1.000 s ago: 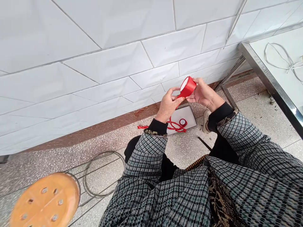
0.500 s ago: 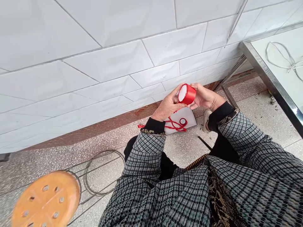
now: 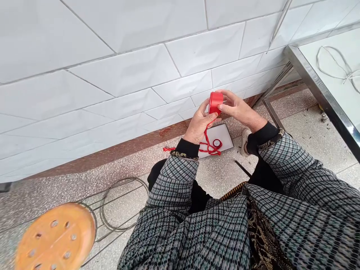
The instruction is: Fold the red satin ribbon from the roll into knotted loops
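A roll of red ribbon is held up between my two hands, over the floor near the tiled wall. My left hand grips its lower left side, thumb and fingers closed on it. From the right, my right hand presses its thumb and fingers to the roll. A loose red ribbon strand hangs below my left hand. Beneath lies a shallow white box or board with a dark edge, and on it sit tangled red ribbon and a small round red-rimmed object with a pale face.
At the right stands a metal-framed table with a white cable on top. An orange round stool seat with holes and a wire rack are at lower left. The tiled wall rises in front.
The ribbon roll has turned, so its white end face no longer shows, and it has shifted slightly left and up. My right hand has moved its thumb onto the roll's near side.
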Available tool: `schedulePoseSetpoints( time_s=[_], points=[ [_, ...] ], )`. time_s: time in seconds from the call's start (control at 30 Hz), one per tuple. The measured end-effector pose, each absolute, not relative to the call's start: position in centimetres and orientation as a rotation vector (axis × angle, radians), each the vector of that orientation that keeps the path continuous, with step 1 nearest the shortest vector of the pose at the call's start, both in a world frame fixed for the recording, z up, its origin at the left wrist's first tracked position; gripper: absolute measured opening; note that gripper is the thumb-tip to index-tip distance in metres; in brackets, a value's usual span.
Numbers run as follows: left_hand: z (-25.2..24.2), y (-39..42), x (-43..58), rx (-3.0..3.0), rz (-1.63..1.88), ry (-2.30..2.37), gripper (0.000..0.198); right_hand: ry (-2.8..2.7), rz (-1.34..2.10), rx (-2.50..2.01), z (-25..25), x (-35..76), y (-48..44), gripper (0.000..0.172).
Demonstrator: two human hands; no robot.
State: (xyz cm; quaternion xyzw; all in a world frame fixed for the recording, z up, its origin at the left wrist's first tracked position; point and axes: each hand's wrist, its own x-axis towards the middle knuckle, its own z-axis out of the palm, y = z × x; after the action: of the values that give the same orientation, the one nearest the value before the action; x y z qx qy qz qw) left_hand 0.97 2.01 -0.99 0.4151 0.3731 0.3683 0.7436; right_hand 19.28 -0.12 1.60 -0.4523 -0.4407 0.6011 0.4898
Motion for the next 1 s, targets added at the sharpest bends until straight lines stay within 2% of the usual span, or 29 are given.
schedulePoseSetpoints(
  time_s=[0.17,0.33,0.4,0.57,0.73,0.87,1.0],
  points=[
    [-1.5,1.6,1.5,0.893,0.82,0.81,0.071,-0.979,1.381,-1.203,1.6,18.5,0.1,0.05],
    [-2.3,1.1,2.3,1.007,0.956,0.939,0.034,-0.768,1.344,-1.323,1.3,19.0,0.8,0.04],
    [-2.4,1.0,2.4,1.083,0.967,0.921,0.026,-0.729,1.388,-1.325,1.0,19.4,1.1,0.037],
    [-2.1,0.7,2.0,1.249,0.915,0.859,0.028,-0.658,1.426,-1.322,0.7,19.7,1.6,0.035],
    [-2.0,1.1,1.7,1.423,0.985,1.004,0.021,-0.653,1.404,-1.378,0.8,19.8,1.8,0.032],
    [-2.2,1.0,1.9,1.328,0.909,1.006,0.025,-0.649,1.392,-1.414,1.1,19.8,1.8,0.028],
    [-2.2,0.7,2.1,1.215,0.866,0.946,0.032,-0.616,1.468,-1.377,1.1,19.7,1.6,0.034]
  ],
)
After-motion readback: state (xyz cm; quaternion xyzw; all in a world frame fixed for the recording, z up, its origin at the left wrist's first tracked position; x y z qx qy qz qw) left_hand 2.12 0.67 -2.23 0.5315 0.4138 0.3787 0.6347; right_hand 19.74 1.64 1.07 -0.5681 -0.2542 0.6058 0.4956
